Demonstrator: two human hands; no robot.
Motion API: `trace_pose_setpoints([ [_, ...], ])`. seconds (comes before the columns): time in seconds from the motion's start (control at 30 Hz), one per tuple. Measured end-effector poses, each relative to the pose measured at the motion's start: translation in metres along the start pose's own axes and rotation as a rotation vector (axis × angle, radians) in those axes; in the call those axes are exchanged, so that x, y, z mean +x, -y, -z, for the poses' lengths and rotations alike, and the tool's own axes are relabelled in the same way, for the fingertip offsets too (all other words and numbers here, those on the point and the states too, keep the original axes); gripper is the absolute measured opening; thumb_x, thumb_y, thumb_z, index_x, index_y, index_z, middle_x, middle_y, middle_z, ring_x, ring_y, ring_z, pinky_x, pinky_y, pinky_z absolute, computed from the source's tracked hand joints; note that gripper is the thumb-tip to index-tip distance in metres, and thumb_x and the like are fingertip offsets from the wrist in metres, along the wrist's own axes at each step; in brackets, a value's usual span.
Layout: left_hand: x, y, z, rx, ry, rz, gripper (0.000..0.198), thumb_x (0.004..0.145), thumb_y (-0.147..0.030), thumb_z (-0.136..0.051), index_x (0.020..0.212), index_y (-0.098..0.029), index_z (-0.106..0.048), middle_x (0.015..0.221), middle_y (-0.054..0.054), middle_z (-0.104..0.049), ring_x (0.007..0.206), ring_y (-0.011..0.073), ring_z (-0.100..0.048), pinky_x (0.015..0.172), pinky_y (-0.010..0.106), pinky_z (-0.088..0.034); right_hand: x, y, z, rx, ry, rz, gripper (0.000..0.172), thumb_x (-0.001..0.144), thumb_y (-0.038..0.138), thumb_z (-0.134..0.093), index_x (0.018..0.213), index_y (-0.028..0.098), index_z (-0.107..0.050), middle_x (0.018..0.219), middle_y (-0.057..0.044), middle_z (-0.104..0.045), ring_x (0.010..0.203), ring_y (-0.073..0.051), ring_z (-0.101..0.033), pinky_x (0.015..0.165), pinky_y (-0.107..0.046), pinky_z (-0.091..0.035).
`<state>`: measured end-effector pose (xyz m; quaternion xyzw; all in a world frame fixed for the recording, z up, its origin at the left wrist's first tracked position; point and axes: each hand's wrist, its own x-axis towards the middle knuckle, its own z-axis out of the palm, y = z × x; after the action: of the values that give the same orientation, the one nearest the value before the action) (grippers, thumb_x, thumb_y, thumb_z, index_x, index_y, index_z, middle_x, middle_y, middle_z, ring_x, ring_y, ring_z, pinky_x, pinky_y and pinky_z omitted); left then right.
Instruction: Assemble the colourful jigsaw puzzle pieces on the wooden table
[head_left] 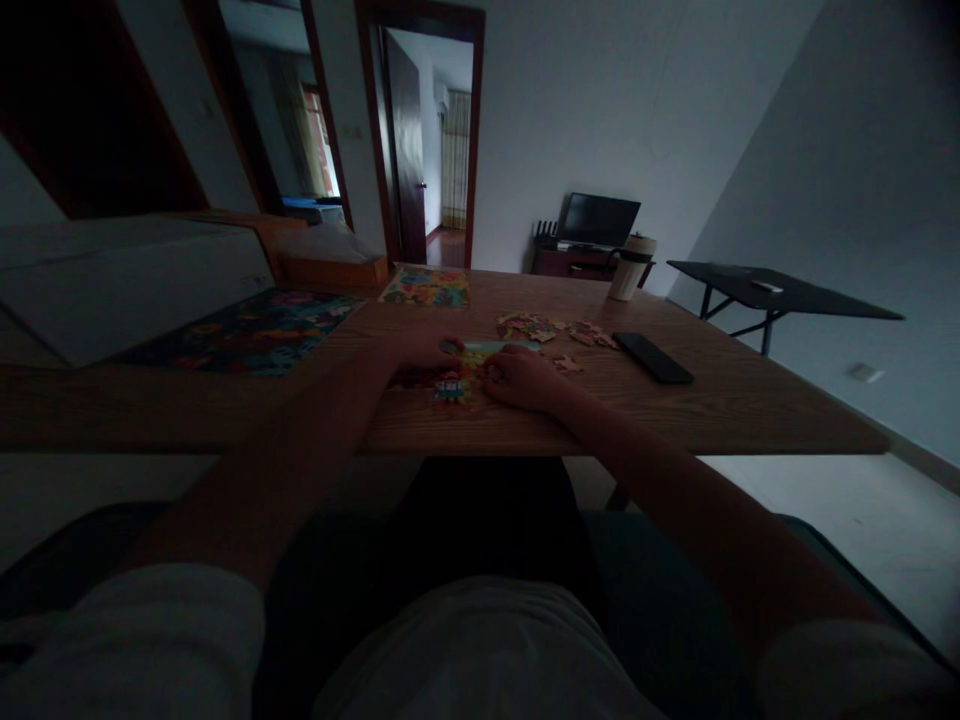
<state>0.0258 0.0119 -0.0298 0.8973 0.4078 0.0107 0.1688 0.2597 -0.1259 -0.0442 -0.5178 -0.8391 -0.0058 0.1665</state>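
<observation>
Dim room, long brown wooden table (750, 410) running across it, doorways lit behind. Small patch of joined, brightly coloured jigsaw pieces (457, 385) lies near the table's front edge, between both hands. Left hand (424, 355) rests curled over the patch's left side, fingers pressing on it; right hand (521, 378) sits touching its right side, fingers bunched low, though whether a loose piece is pinched there cannot be told in this light. Step looks like fitting pieces into the patch; next move would call for a matching piece from the scattered loose jigsaw pieces (555, 330) just beyond. Flat black phone (652, 357) lies right of those. Farther back: a finished colourful puzzle sheet (426, 287), a pale lidded cup (628, 268), a large dark patterned puzzle board (255, 330) at left.
</observation>
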Motion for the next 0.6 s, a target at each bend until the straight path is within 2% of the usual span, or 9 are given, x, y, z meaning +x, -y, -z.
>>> trace_pose_setpoints([
  [0.13, 0.002, 0.001, -0.001, 0.020, -0.013, 0.024, 0.060, 0.088, -0.052, -0.068, 0.143, -0.026, -0.068, 0.128, 0.009, -0.075, 0.110, 0.0260, -0.068, 0.096, 0.034, -0.052, -0.001, 0.001, -0.001, 0.077, -0.024, -0.012, 0.033, 0.100, 0.040, -0.066, 0.124, 0.020, -0.074, 0.125, -0.013, -0.068, 0.100, -0.023, -0.068, 0.092, -0.032, -0.049],
  [0.27, -0.002, -0.005, 0.000, 0.024, -0.021, 0.048, 0.058, 0.090, -0.049, -0.067, 0.142, -0.024, -0.068, 0.131, 0.009, -0.074, 0.109, 0.0254, -0.067, 0.096, 0.034, -0.052, 0.000, 0.007, 0.002, 0.077, 0.015, 0.042, 0.028, 0.105, 0.037, -0.059, 0.118, 0.019, -0.076, 0.119, -0.012, -0.071, 0.099, -0.022, -0.067, 0.093, -0.033, -0.048],
  [0.47, -0.010, -0.015, 0.005, 0.036, -0.020, 0.012, 0.049, 0.094, -0.044, -0.066, 0.137, -0.021, -0.071, 0.121, 0.008, -0.077, 0.107, 0.0261, -0.067, 0.097, 0.035, -0.051, 0.001, 0.008, 0.003, 0.073, 0.023, 0.054, 0.030, 0.106, 0.036, -0.057, 0.111, 0.018, -0.080, 0.116, -0.012, -0.071, 0.098, -0.022, -0.068, 0.095, -0.033, -0.048],
  [0.6, -0.011, -0.022, 0.002, 0.016, -0.013, 0.073, 0.064, 0.093, -0.057, -0.066, 0.147, -0.024, -0.064, 0.123, 0.010, -0.076, 0.113, 0.0297, -0.068, 0.097, 0.037, -0.052, 0.001, 0.007, 0.000, 0.089, 0.027, -0.003, 0.032, 0.104, 0.042, -0.061, 0.115, 0.020, -0.081, 0.116, -0.011, -0.070, 0.095, -0.021, -0.069, 0.092, -0.032, -0.050],
])
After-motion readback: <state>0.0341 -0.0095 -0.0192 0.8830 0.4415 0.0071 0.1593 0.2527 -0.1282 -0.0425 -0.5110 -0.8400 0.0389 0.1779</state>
